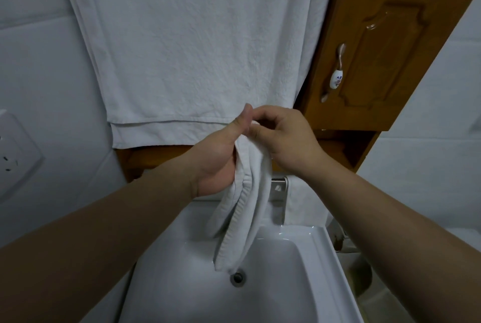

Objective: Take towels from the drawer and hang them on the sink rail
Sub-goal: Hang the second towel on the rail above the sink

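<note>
A small white towel (243, 208) hangs bunched in folds over the white sink (299, 283), its lower end close above the drain (237, 277). My left hand (218, 153) grips its upper part from the left, thumb raised. My right hand (283, 137) pinches the towel's top edge from the right with curled fingers. A large white towel (192, 46) hangs flat on the wall behind, its hem just above my hands. Whatever it hangs from lies out of view.
A wooden cabinet door (385, 57) with a ceramic-tipped handle (335, 72) stands at the right. A wooden shelf (156, 158) runs under the large towel. A metal tap (279, 187) sits behind the basin. A wall socket (13, 150) is at the left.
</note>
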`<state>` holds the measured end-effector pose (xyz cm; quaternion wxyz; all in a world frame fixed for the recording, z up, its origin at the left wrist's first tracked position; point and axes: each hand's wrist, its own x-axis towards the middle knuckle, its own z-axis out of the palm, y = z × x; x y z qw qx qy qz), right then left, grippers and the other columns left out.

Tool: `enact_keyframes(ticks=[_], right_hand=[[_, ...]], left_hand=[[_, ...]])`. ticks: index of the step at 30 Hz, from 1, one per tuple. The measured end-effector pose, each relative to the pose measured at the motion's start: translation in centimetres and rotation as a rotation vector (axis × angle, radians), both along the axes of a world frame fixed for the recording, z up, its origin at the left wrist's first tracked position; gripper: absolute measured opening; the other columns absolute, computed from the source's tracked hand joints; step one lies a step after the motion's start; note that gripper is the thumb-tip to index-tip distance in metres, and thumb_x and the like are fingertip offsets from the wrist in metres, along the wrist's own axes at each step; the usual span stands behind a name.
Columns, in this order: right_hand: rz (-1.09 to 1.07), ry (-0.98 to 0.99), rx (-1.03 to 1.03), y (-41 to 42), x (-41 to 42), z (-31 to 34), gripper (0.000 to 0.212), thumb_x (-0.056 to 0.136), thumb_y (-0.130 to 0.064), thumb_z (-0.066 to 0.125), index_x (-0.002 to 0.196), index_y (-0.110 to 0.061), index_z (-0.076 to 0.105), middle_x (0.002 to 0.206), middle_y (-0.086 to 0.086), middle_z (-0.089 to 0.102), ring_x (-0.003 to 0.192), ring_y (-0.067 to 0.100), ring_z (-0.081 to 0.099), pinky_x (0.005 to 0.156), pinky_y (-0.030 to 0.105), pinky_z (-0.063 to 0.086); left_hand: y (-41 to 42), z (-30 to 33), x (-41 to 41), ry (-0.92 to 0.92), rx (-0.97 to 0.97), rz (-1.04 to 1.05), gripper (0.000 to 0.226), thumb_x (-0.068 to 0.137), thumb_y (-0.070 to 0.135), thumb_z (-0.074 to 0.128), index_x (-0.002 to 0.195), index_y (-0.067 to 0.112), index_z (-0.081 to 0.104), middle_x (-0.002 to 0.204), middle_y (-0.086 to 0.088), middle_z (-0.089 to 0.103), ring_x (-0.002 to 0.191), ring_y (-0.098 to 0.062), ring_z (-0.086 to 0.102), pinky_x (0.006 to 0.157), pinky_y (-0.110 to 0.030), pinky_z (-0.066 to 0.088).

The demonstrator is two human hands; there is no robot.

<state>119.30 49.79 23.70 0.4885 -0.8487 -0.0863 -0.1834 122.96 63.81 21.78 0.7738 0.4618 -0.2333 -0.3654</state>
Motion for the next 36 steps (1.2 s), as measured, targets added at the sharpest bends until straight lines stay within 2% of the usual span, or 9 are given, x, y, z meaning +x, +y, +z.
enact_keyframes(ticks=[4,9,11,13,16,20,26,31,36], right_hand=[[-0.093,-0.028,0.077,-0.2,0.4,0.1,0.009,0.095,-0.033,0.061,0.097,-0.025,0.063,0.086,0.013,0.067,0.084,0.029,0.065,0.08,0.049,0.057],[-0.19,-0.118,-0.044,-0.7,0.5,0.6,0.009,0.099,-0.029,0.059,0.102,-0.021,0.06,0.073,-0.002,0.062,0.061,-0.001,0.051,0.056,0.013,0.039],[-0.195,-0.139,-0.173,-0.5,0.4,0.3,0.01,0.1,-0.031,0.057,0.103,-0.022,0.058,0.068,-0.006,0.059,0.058,-0.001,0.052,0.053,0.012,0.037],[-0.203,-0.16,-0.285,-0.2,0.3,-0.2,0.012,0.101,-0.032,0.055,0.106,-0.022,0.056,0.069,-0.006,0.06,0.06,0.004,0.056,0.053,0.016,0.04],[-0.208,-0.211,-0.371,0.3,0.0,-0.6,0.013,0.101,-0.031,0.054,0.11,-0.021,0.054,0.077,-0.009,0.064,0.067,0.006,0.062,0.059,0.023,0.049],[-0.207,-0.224,-0.376,0.2,-0.1,-0.7,0.013,0.101,-0.03,0.054,0.109,-0.02,0.055,0.078,-0.006,0.066,0.067,0.008,0.063,0.059,0.027,0.051],[-0.233,-0.16,-0.169,-0.5,0.4,-0.3,0.006,0.099,-0.03,0.057,0.102,-0.025,0.057,0.071,-0.011,0.06,0.059,-0.005,0.054,0.053,0.008,0.036],[-0.263,-0.152,-0.074,-1.1,0.3,0.3,0.006,0.098,-0.029,0.059,0.102,-0.025,0.058,0.077,-0.011,0.063,0.063,-0.008,0.055,0.054,0.007,0.037],[-0.268,-0.151,-0.014,-1.0,0.0,0.5,0.005,0.097,-0.028,0.062,0.099,-0.024,0.061,0.072,-0.011,0.06,0.061,-0.005,0.053,0.054,0.009,0.037]], left_hand=[[1.1,-0.1,0.4,-0.11,0.104,0.002,0.06,0.089,0.05,0.051,0.136,0.013,0.054,0.134,-0.007,0.062,0.127,-0.021,0.056,0.11,-0.041,0.041],[1.7,-1.8,1.3,-0.255,0.407,0.335,0.024,0.09,0.033,0.065,0.102,0.015,0.076,0.107,-0.01,0.074,0.098,-0.018,0.065,0.098,-0.038,0.051],[1.7,-1.8,1.5,-0.28,0.424,0.489,0.019,0.095,0.027,0.06,0.094,0.019,0.078,0.088,0.0,0.073,0.086,-0.014,0.061,0.08,-0.029,0.052],[1.7,-1.4,1.8,-0.349,0.435,0.57,0.019,0.095,0.027,0.06,0.093,0.02,0.078,0.079,0.007,0.072,0.079,-0.009,0.061,0.073,-0.027,0.047],[1.7,-0.8,1.2,-0.417,0.423,0.529,0.02,0.094,0.032,0.06,0.092,0.022,0.077,0.082,0.008,0.073,0.079,-0.005,0.063,0.075,-0.027,0.048],[1.2,-0.8,0.6,-0.324,0.32,0.5,0.031,0.09,0.04,0.055,0.098,0.019,0.076,0.098,-0.006,0.075,0.092,-0.022,0.066,0.092,-0.047,0.051],[0.7,-1.4,-0.4,-0.486,0.423,0.451,0.01,0.09,0.023,0.068,0.09,0.017,0.077,0.089,-0.011,0.076,0.092,-0.033,0.071,0.092,-0.053,0.053],[0.4,-1.4,-0.6,-0.483,0.369,0.491,0.016,0.094,0.022,0.063,0.1,0.016,0.077,0.093,-0.001,0.077,0.091,-0.019,0.073,0.092,-0.046,0.055],[0.3,-2.3,-0.2,-0.489,0.417,0.446,0.018,0.096,0.024,0.06,0.099,0.022,0.078,0.096,0.002,0.077,0.096,-0.02,0.071,0.095,-0.049,0.053]])
